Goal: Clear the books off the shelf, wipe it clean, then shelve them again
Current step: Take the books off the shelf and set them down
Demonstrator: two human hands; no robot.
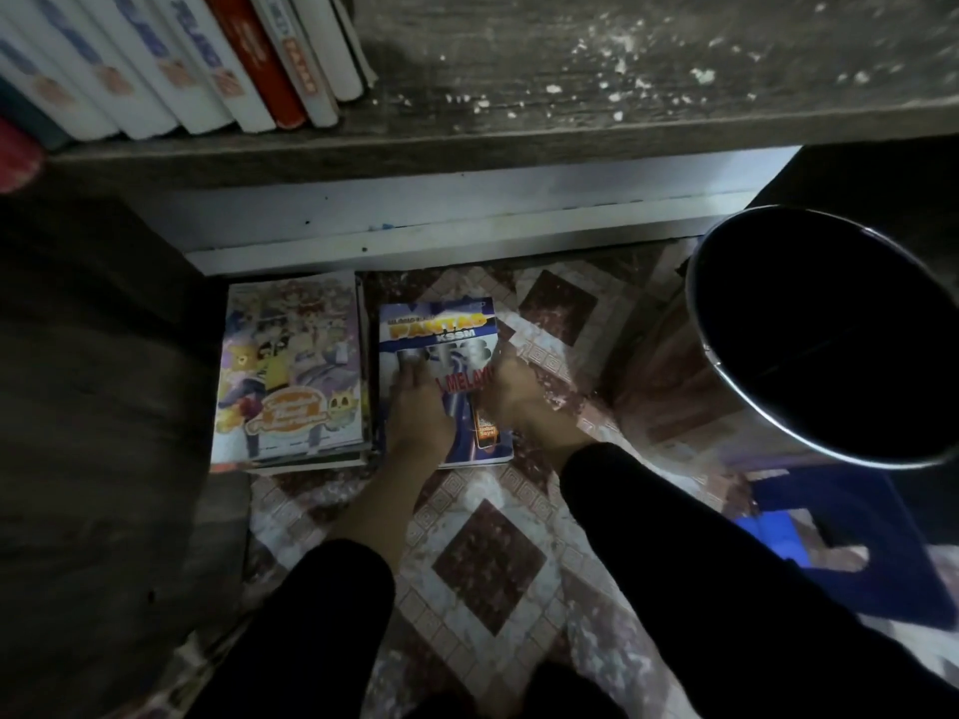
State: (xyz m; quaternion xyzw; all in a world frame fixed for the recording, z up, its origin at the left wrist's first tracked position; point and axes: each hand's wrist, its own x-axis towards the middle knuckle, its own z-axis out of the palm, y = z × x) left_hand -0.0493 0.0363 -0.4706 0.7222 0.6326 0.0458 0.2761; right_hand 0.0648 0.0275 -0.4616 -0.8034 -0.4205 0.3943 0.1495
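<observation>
Head view: my left hand (415, 407) lies flat on the blue paper book (441, 329) on the patterned floor (488, 563), my right hand (511, 391) holds its right edge, its long side pointing at the dusty grey shelf (622, 70).

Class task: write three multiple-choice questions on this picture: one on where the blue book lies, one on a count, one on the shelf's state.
1. Where does the blue book lie? A on a table; B on the floor, right of the stack of books; C inside the bucket.
2. How many hands touch it? A none; B one; C two.
3. The right part of the shelf is: A bare and flecked with white bits; B under a cloth; C packed with books.
Answers: 1 B, it lies flat on the patterned floor beside the stack. 2 C, the left hand and the right hand both touch it. 3 A, white specks dot the board.
</observation>
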